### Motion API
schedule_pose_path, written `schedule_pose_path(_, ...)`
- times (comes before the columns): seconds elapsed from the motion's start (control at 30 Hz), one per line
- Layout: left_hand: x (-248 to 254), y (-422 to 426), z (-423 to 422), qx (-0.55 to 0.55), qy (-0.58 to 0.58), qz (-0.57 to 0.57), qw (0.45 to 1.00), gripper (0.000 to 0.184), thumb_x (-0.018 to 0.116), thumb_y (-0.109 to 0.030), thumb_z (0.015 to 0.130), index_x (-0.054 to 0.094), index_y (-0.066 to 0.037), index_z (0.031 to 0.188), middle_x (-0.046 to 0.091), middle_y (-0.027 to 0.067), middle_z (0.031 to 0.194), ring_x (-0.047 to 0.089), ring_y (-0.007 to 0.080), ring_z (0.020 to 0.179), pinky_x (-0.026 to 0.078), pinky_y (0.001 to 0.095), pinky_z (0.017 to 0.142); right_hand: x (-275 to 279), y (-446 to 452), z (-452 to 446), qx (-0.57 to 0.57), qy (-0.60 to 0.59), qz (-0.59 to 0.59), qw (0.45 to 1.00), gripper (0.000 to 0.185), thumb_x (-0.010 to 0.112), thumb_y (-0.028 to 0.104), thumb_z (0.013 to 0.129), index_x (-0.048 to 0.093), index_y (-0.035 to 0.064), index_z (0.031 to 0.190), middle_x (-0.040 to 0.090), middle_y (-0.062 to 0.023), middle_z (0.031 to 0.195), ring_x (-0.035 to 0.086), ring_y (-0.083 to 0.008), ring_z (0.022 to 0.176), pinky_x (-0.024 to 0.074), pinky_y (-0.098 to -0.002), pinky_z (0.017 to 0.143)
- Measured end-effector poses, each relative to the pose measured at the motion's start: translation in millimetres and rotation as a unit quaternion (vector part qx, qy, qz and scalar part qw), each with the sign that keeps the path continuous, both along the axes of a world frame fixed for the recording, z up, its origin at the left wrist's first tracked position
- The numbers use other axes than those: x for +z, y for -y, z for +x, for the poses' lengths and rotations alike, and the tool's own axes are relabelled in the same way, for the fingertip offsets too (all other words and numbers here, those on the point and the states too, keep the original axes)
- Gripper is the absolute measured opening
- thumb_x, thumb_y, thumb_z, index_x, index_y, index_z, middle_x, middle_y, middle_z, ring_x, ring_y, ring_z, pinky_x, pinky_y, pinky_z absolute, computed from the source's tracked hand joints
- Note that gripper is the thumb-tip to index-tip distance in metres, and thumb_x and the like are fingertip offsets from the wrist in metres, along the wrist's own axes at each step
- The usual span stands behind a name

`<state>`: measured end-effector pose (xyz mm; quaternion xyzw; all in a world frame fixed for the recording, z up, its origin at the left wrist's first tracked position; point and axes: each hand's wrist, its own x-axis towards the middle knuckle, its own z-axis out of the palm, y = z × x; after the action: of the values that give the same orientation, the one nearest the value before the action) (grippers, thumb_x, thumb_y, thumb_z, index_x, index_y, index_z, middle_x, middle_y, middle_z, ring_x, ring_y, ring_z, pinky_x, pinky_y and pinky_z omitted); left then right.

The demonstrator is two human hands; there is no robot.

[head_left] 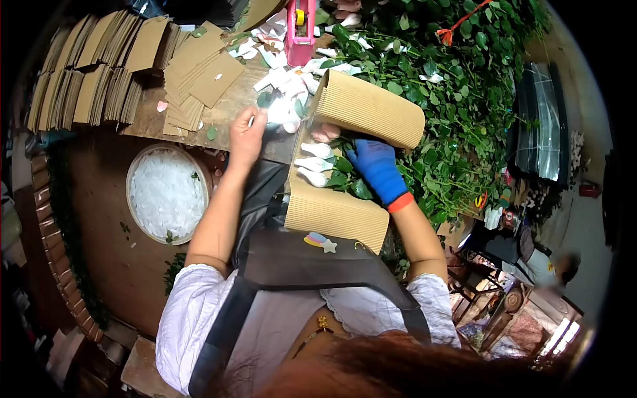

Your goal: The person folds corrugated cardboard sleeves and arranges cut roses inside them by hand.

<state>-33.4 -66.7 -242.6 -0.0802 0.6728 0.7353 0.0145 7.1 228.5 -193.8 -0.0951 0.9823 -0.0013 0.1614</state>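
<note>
My left hand (247, 136) is bare and raised at the table's edge, its fingers closed in a pinch; what they hold, if anything, is too small to tell. My right hand (377, 169), in a blue glove with a red cuff, is curled over leafy stems inside a corrugated cardboard wrap (371, 109). Its fingertips are partly hidden beneath the upper flap. Left of it lie white-sleeved flower heads (314, 163) in a column, with a pink flower head (326, 132) above them.
Cardboard pieces (215, 76) and stacks lie at upper left. A pink tape dispenser (300, 33) stands among white sleeves. Below the table is a round tub of white pieces (167, 194). Leafy stems (464, 119) pile up on the right. Another person (541, 265) is at far right.
</note>
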Motion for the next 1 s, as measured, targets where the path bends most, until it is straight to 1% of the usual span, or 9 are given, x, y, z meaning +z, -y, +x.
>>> schedule_pose_path(0.03, -9.4, 2.2, -5.7, -0.014, -0.15, -0.064, 0.986, 0.023, 0.06, -0.007, 0.097, 0.054, -0.005, 0.075, 0.057, -0.0017, 0.074, 0.049, 0.0065, 0.071, 0.043, 0.025, 0.068, 8.8, -3.2, -3.5, -0.018, 0.032, -0.031, 0.999, 0.04, 0.07, 0.046, 0.085, 0.068, 0.0126, 0.107, 0.072, -0.0144, 0.095, 0.069, -0.0314, 0.091, 0.0532, -0.0479, 0.078)
schedule_pose_path(0.13, 8.4, -3.0, 12.9, -0.201, 0.023, -0.155, 0.967, 0.025, 0.071, -0.015, 0.092, 0.053, -0.004, 0.078, 0.053, -0.0023, 0.074, 0.048, 0.0089, 0.071, 0.043, 0.0268, 0.066, 21.7, 2.9, -7.2, -0.004, 0.066, -0.028, 0.997, 0.041, 0.069, 0.045, 0.085, 0.067, 0.0103, 0.106, 0.071, -0.0156, 0.096, 0.07, -0.0319, 0.093, 0.0532, -0.0481, 0.078)
schedule_pose_path(0.3, 10.7, -42.2, 25.4, -0.266, -0.058, -0.263, 0.925, 0.028, 0.068, -0.032, 0.096, 0.068, -0.004, 0.095, 0.056, -0.0009, 0.07, 0.05, 0.0093, 0.066, 0.042, 0.0272, 0.061, 5.4, 17.0, -1.4, 0.0, 0.0, 0.037, 0.999, 0.026, 0.065, 0.034, 0.087, 0.068, 0.0099, 0.096, 0.071, -0.016, 0.098, 0.07, -0.0337, 0.091, 0.0544, -0.0481, 0.073)
schedule_pose_path(0.47, 30.3, 11.8, 10.7, -0.125, 0.005, -0.097, 0.987, 0.025, 0.062, -0.022, 0.101, 0.061, -0.003, 0.085, 0.056, -0.0035, 0.074, 0.049, 0.005, 0.073, 0.041, 0.0242, 0.065, 1.1, 4.2, 4.3, 0.013, 0.036, 0.029, 0.999, 0.041, 0.072, 0.038, 0.085, 0.061, 0.0098, 0.113, 0.071, -0.016, 0.093, 0.07, -0.034, 0.087, 0.0535, -0.047, 0.073)
schedule_pose_path(0.53, 24.2, 26.2, 9.7, -0.135, -0.108, -0.106, 0.979, 0.022, 0.063, -0.011, 0.097, 0.054, -0.007, 0.077, 0.051, -0.0044, 0.075, 0.044, 0.0035, 0.073, 0.038, 0.0236, 0.065, 24.4, 2.1, 15.3, 0.015, 0.002, -0.026, 1.0, 0.039, 0.067, 0.041, 0.09, 0.059, 0.0131, 0.115, 0.071, -0.0129, 0.089, 0.07, -0.0329, 0.082, 0.0525, -0.0463, 0.069)
schedule_pose_path(0.6, 15.7, 33.6, 25.1, -0.193, -0.004, -0.081, 0.978, 0.024, 0.065, -0.01, 0.093, 0.052, -0.006, 0.074, 0.05, -0.004, 0.074, 0.044, 0.0038, 0.072, 0.039, 0.0237, 0.066, 66.7, 11.2, 16.9, -0.025, 0.004, -0.046, 0.999, 0.034, 0.062, 0.041, 0.093, 0.06, 0.0143, 0.113, 0.072, -0.01, 0.087, 0.07, -0.0312, 0.082, 0.0522, -0.0454, 0.069)
schedule_pose_path(0.73, 27.0, -9.4, 36.0, -0.21, 0.031, -0.209, 0.955, 0.035, 0.078, -0.028, 0.088, 0.055, -0.004, 0.075, 0.055, 0.0004, 0.069, 0.051, 0.0111, 0.071, 0.045, 0.0299, 0.068, 59.7, 20.5, 20.8, 0.072, 0.081, -0.074, 0.991, 0.031, 0.061, 0.042, 0.093, 0.062, 0.0127, 0.102, 0.073, -0.0098, 0.088, 0.07, -0.0306, 0.081, 0.0528, -0.0441, 0.069)
schedule_pose_path(0.83, 25.5, -26.8, 31.3, -0.384, 0.054, -0.249, 0.887, 0.036, 0.071, -0.038, 0.092, 0.069, -0.002, 0.09, 0.069, 0.014, 0.082, 0.066, 0.0206, 0.078, 0.049, 0.0342, 0.072, 24.3, 31.8, 14.0, 0.104, 0.112, 0.021, 0.988, 0.02, 0.055, 0.027, 0.096, 0.066, 0.0105, 0.096, 0.074, -0.0117, 0.09, 0.072, -0.0311, 0.082, 0.0547, -0.0441, 0.069)
schedule_pose_path(1.0, 24.8, -19.1, 32.9, -0.355, 0.068, -0.208, 0.909, 0.031, 0.063, -0.033, 0.099, 0.066, -0.002, 0.092, 0.067, 0.0067, 0.079, 0.061, 0.0148, 0.076, 0.048, 0.0329, 0.069, 18.0, 35.6, 14.6, 0.092, 0.112, 0.027, 0.989, 0.019, 0.052, 0.019, 0.096, 0.068, 0.0097, 0.095, 0.073, -0.0135, 0.088, 0.073, -0.0316, 0.083, 0.0551, -0.0438, 0.067)
